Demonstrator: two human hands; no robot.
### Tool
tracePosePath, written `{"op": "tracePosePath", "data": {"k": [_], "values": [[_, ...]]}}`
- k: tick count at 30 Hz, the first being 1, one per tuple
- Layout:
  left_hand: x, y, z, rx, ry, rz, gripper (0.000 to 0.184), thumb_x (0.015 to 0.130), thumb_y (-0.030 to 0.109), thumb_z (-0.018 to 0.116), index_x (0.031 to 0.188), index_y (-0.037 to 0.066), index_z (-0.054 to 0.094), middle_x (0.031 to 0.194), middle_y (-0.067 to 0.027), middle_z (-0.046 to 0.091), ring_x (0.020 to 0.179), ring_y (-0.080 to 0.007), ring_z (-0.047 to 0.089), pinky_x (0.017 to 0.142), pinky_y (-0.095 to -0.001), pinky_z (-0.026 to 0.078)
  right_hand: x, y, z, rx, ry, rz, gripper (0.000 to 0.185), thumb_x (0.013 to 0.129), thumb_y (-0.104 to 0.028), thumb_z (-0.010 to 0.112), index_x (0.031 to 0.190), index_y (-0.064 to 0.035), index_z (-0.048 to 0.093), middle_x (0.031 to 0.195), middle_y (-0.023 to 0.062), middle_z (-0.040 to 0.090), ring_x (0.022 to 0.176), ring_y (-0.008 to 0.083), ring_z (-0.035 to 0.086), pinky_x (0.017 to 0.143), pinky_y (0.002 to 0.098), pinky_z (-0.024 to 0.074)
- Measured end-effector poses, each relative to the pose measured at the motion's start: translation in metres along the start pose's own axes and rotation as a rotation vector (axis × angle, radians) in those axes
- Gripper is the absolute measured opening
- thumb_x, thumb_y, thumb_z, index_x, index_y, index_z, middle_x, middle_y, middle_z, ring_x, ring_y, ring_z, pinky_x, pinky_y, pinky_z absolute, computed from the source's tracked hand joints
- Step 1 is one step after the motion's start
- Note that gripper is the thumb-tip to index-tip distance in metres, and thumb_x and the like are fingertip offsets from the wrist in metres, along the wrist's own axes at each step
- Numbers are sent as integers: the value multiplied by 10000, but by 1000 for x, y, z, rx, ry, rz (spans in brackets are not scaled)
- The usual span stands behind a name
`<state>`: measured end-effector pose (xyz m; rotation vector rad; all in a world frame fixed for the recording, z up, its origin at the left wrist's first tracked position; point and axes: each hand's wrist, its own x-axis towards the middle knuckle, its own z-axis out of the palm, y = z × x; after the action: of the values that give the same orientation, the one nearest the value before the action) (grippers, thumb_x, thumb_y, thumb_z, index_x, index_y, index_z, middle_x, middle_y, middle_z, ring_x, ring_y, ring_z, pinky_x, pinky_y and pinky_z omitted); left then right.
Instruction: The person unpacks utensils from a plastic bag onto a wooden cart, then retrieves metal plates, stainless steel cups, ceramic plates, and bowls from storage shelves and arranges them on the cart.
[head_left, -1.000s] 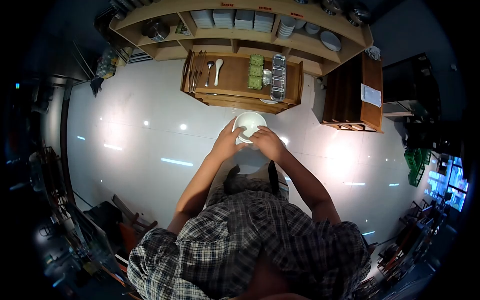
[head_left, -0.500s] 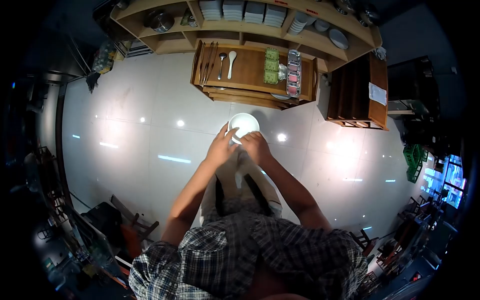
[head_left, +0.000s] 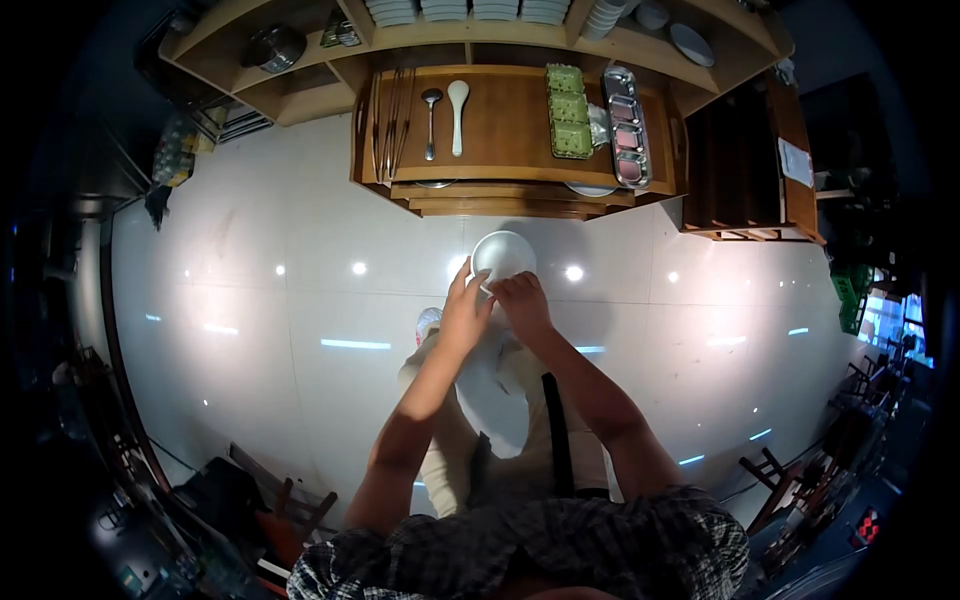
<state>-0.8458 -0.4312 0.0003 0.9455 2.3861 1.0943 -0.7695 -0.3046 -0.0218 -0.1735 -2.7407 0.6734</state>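
Observation:
A white bowl (head_left: 506, 256) is held out in front of my body, its inside facing up and looking plain white. My left hand (head_left: 466, 308) grips the bowl's near left side, with the thumb over the rim. On the near right edge, my right hand (head_left: 522, 306) has its fingers bent against the rim. The undersides of both grips are hidden. Beyond the bowl stands a wooden cart (head_left: 500, 120), apart from my hands. On its top lie chopsticks (head_left: 391, 125), a dark-headed metal spoon (head_left: 431, 122) and a white spoon (head_left: 457, 115).
Also on the cart are a green compartment dish (head_left: 569, 110) and a metal compartment tray (head_left: 627, 128) with pink contents. Behind is a wooden shelf (head_left: 400, 48) with stacked white dishes and a metal pot (head_left: 275, 48). Another wooden cart (head_left: 735, 165) stands right. Pale tiled floor (head_left: 280, 330) surrounds me.
The cart and shelf appear larger and closer. A shoe now shows at the left and my legs are apart. Both hands stay on the bowl.

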Motion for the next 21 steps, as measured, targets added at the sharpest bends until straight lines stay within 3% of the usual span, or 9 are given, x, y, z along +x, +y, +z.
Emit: {"op": "tracePosePath", "data": {"k": [6,13,19,21], "values": [[7,-108,67,-39,225,121,422,752,-77,591,1151,56,576,1352,-232,426,1228,-416,440,1007,-445,397,-9,39,111,-67,54,-8,187,734,-135,616,920,-116,622,849,4,617,851,175,582,893,356,424],[39,-213,117,-21,276,268,316,782,-69,558,1066,55,616,1313,-231,446,1194,-429,452,990,-464,401,-16,91,216,-104,145,-1,235,757,-127,607,988,-165,635,886,-16,630,913,164,591,1058,416,346],[54,-239,118,53,235,303,362,782,-33,569,1134,50,575,1294,-211,457,1154,-419,472,958,-460,424,-17,104,265,-121,234,29,213,770,-108,589,968,-162,645,871,-13,638,898,144,598,1072,439,327],[54,-247,109,50,88,149,397,798,-9,576,1187,66,546,1334,-201,434,1173,-394,480,976,-423,416,-14,111,280,-105,253,-19,215,772,-104,579,970,-153,646,837,-4,634,862,148,604,1068,436,333]]}}
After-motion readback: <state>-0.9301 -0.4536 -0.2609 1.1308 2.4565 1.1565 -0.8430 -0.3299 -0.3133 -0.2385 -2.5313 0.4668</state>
